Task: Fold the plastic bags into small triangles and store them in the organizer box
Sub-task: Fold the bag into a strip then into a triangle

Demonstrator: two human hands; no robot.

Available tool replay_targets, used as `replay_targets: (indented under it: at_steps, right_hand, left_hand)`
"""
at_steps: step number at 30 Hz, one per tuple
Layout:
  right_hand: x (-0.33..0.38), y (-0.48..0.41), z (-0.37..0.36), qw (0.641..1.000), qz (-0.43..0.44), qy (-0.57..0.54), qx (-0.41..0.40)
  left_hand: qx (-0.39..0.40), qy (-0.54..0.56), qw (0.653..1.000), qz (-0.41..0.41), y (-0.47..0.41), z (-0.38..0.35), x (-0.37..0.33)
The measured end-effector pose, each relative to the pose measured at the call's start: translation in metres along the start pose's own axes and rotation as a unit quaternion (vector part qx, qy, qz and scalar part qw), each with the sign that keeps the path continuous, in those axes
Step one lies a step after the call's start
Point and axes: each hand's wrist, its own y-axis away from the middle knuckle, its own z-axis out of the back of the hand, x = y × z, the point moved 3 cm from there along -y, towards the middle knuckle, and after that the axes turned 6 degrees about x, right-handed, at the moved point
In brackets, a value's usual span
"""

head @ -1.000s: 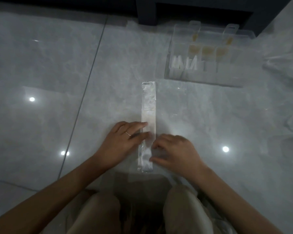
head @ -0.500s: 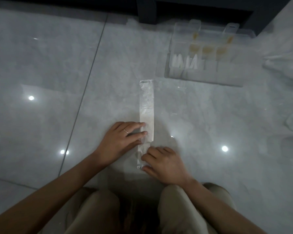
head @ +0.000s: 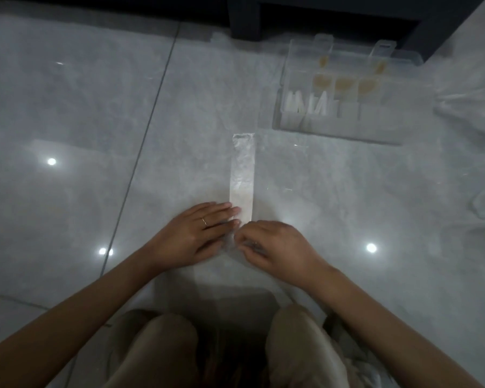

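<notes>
Head view. Kneeling on pale grey floor tile (head: pixel 76 113), with knees in beige trousers (head: pixel 163 348) showing at the bottom edge. Pressing left hand (head: pixel 199 232) flat onto the plastic bag (head: pixel 242 175), fingers straight and held together, tips landing on its left edge; wearing a thin ring (head: pixel 204 221) on that hand. Pinching the bag's near end with right hand (head: pixel 275 246), fingers curled, thumb and forefinger closing on crumpled film just beside the left fingertips. Working the bag as a long narrow strip, lying flat and running straight away from the knees. Noting the organizer box (head: pixel 375 133) lying open beyond and right of the strip's far end, near but apart. Seeing white folded triangles (head: pixel 305 103) standing in its left compartments and tan ones (head: pixel 345 84) in the row behind. Spotting loose bags (head: pixel 471 102) heaped at the right edge, well apart from both hands.
</notes>
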Motion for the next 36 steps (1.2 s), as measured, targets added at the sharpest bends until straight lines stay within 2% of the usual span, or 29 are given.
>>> replay_targets:
  at_steps: [2, 5, 9, 11, 15, 17, 19, 21, 23, 25, 30, 36]
  right_hand:
    - [-0.004, -0.007, 0.006, 0.998, -0.035, -0.048, 0.007]
    - [-0.013, -0.023, 0.01, 0.988, -0.1, -0.116, -0.017]
    - [-0.033, -0.042, 0.007, 0.975, -0.153, -0.16, -0.034]
    - [-0.04, -0.046, 0.004, 0.967, -0.17, -0.181, -0.057]
    - [-0.041, -0.045, 0.004, 0.947, -0.192, -0.208, -0.15]
    - [-0.031, -0.037, 0.008, 0.942, -0.182, -0.168, -0.226]
    - [-0.018, -0.023, 0.012, 0.946, -0.15, -0.103, -0.267]
    - [-0.006, -0.008, 0.012, 0.967, -0.078, -0.036, -0.24]
    - [0.002, 0.006, 0.004, 0.985, 0.004, 0.044, -0.166]
    - [0.002, 0.017, -0.007, 0.989, 0.042, 0.108, -0.093]
    - [0.001, 0.027, -0.022, 0.987, 0.038, 0.155, -0.012]
    - [-0.001, 0.026, -0.025, 0.984, 0.03, 0.177, 0.004]
  left_hand:
    - [0.004, 0.012, 1.0, 0.009, 0.002, 0.0, 0.0]
    - [-0.049, 0.059, 0.994, 0.076, 0.003, -0.003, -0.001]
    - [-0.14, 0.133, 0.964, 0.184, -0.004, -0.01, -0.004]
    - [-0.157, 0.152, 0.948, 0.23, -0.007, -0.013, -0.004]
    - [-0.172, 0.156, 0.933, 0.274, -0.008, -0.018, -0.005]
    - [-0.182, 0.169, 0.923, 0.293, -0.008, -0.019, -0.003]
    - [-0.194, 0.184, 0.915, 0.303, -0.009, -0.02, -0.004]
    - [-0.205, 0.193, 0.911, 0.301, -0.01, -0.019, -0.006]
    - [-0.211, 0.198, 0.91, 0.295, -0.01, -0.018, -0.01]
    - [-0.213, 0.197, 0.912, 0.289, -0.011, -0.019, -0.013]
    - [-0.207, 0.181, 0.916, 0.294, -0.01, -0.02, -0.016]
    - [-0.2, 0.187, 0.911, 0.31, -0.015, -0.016, -0.02]
